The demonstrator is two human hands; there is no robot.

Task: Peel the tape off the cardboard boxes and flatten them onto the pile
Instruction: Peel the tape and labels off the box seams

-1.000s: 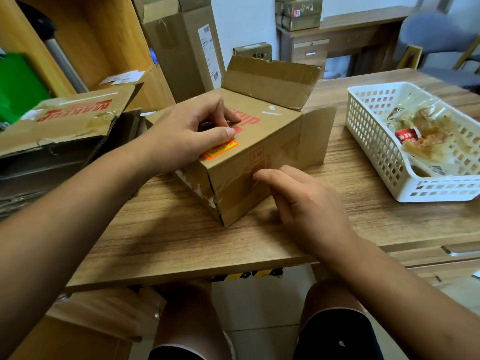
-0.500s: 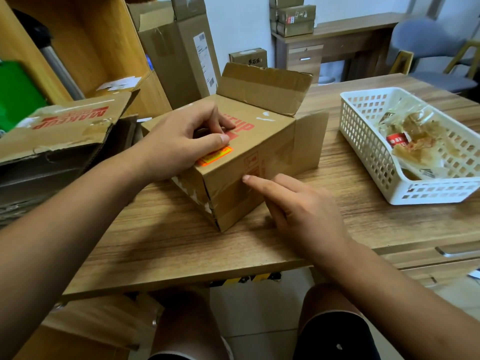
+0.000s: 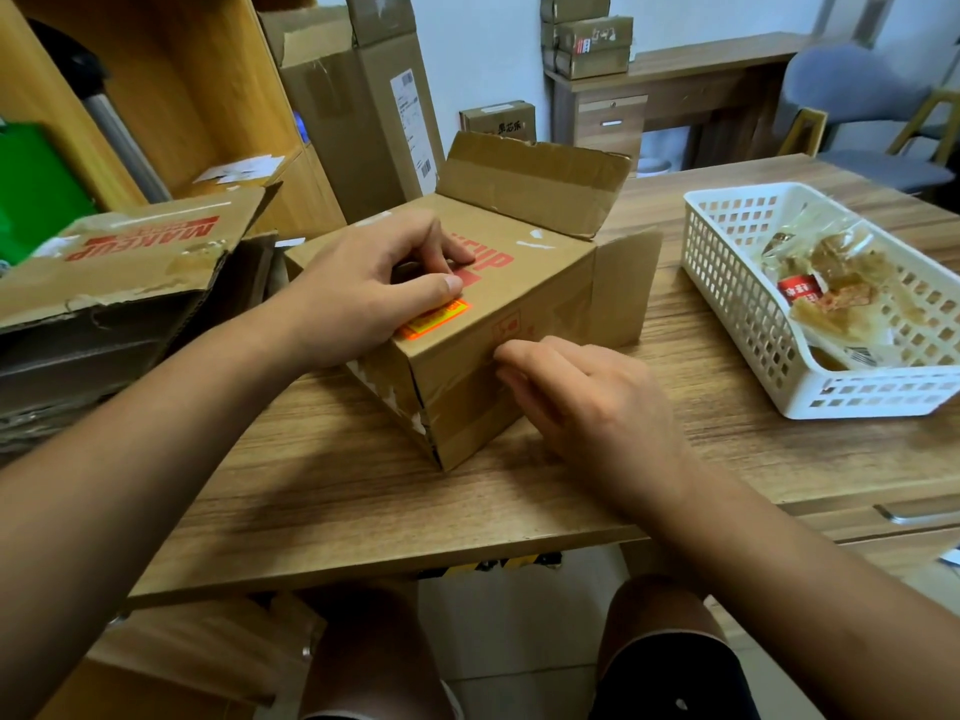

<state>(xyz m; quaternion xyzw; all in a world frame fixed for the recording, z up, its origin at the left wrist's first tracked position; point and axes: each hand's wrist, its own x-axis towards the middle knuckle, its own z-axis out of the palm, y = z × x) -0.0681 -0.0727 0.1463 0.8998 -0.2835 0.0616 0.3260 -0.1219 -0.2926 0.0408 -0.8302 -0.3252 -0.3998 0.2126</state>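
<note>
A brown cardboard box (image 3: 524,283) with red print lies on its side on the wooden table (image 3: 337,491), its flaps open toward the far right. My left hand (image 3: 363,293) rests on the box's top, fingers curled at a hole, thumb above an orange sticker (image 3: 434,318). My right hand (image 3: 587,407) presses against the near side, fingertips curled at the edge of a clear tape strip (image 3: 467,402). A pile of flattened cardboard (image 3: 119,283) sits at the left.
A white plastic basket (image 3: 748,324) with crumpled tape stands on the table at the right. A tall carton (image 3: 363,106) leans behind the box beside a wooden shelf. Small boxes, a desk and a chair stand at the back.
My right hand's fingers have curled from flat to pinching at the tape on the box's near side. My left hand has stayed on top.
</note>
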